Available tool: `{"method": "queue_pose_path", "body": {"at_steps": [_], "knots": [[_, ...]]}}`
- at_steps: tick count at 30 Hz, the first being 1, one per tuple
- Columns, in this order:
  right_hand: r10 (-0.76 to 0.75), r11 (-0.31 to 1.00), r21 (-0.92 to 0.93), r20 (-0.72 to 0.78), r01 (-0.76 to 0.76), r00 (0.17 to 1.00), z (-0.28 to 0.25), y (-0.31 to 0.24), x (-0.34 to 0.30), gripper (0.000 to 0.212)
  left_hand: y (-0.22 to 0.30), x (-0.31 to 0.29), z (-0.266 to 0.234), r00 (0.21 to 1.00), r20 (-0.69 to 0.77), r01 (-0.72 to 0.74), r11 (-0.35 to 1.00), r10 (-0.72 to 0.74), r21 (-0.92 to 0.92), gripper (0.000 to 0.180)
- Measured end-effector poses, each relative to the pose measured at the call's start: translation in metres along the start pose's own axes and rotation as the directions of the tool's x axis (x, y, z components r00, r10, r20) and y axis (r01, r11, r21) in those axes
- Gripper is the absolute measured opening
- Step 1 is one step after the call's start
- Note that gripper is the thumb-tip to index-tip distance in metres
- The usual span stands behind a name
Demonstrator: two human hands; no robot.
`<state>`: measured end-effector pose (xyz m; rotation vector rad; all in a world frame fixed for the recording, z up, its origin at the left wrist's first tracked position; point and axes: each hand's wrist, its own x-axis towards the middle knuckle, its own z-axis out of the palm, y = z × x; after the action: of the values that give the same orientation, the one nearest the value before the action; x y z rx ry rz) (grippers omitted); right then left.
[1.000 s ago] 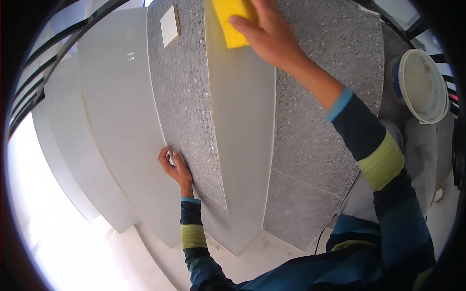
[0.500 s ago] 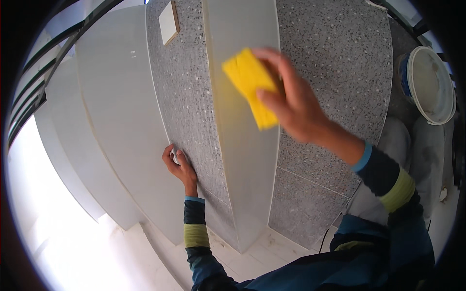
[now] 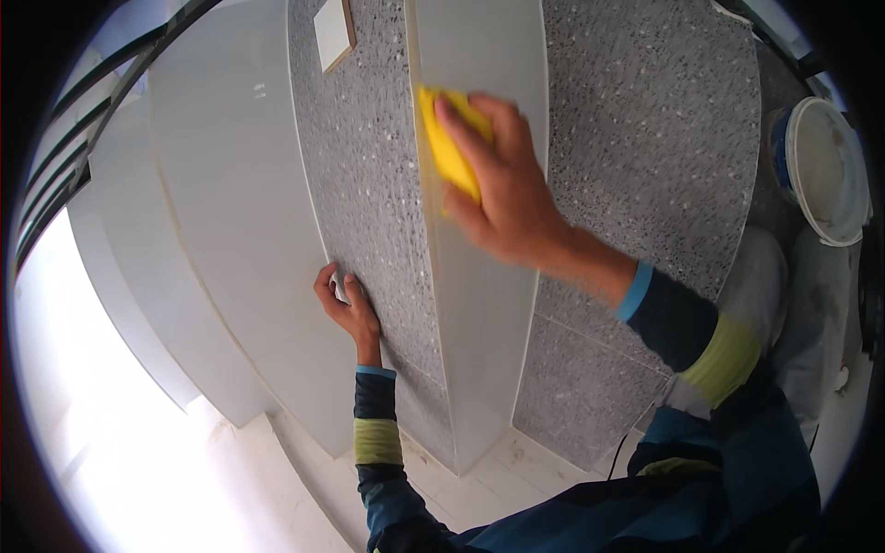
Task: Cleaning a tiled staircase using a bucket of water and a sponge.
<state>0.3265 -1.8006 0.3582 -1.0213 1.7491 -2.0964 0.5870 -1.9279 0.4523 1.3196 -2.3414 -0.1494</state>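
Observation:
My right hand (image 3: 516,189) is closed round a yellow sponge (image 3: 456,152). The sponge lies along the edge where a smooth pale grey riser (image 3: 484,304) meets a speckled grey stair tread (image 3: 364,175); part of it is hidden by my fingers. Lower and to the left, my left hand (image 3: 350,304) rests at the outer edge of that tread. Its thumb and fingers curl round a small pale object (image 3: 340,287), mostly covered and too small to name.
A small white tile-like piece (image 3: 334,35) lies on the same tread, farther off. At the right stands a white-rimmed bucket (image 3: 800,175), beside my legs. Another speckled tread (image 3: 645,138) spans the right. Dark metal railing bars (image 3: 101,111) run along the upper left.
My right hand has brought the sponge left, from over the riser to the riser's edge by the tread. My left hand keeps its place at the tread's edge.

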Motion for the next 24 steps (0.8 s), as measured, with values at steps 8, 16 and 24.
{"method": "queue_pose_path", "body": {"at_steps": [8, 16, 24], "knots": [[0.075, 0.958, 0.25, 0.252, -0.14, 0.965, -0.04, -0.007, -0.042, 0.06, -0.009, -0.002, -0.002, 0.999, -0.009, 0.033, 0.998, -0.033, -0.059, 0.031], [-0.053, 0.997, -0.066, -0.103, 0.046, 0.993, -0.007, 0.016, 0.024, 0.059, -0.004, 0.002, 0.003, 1.0, -0.006, -0.002, 0.999, 0.002, -0.037, 0.033], [-0.053, 0.99, 0.14, 0.245, 0.018, 0.968, -0.036, -0.001, -0.021, 0.062, -0.016, -0.001, -0.004, 0.999, 0.013, 0.041, 0.997, -0.04, -0.071, 0.033]]}}
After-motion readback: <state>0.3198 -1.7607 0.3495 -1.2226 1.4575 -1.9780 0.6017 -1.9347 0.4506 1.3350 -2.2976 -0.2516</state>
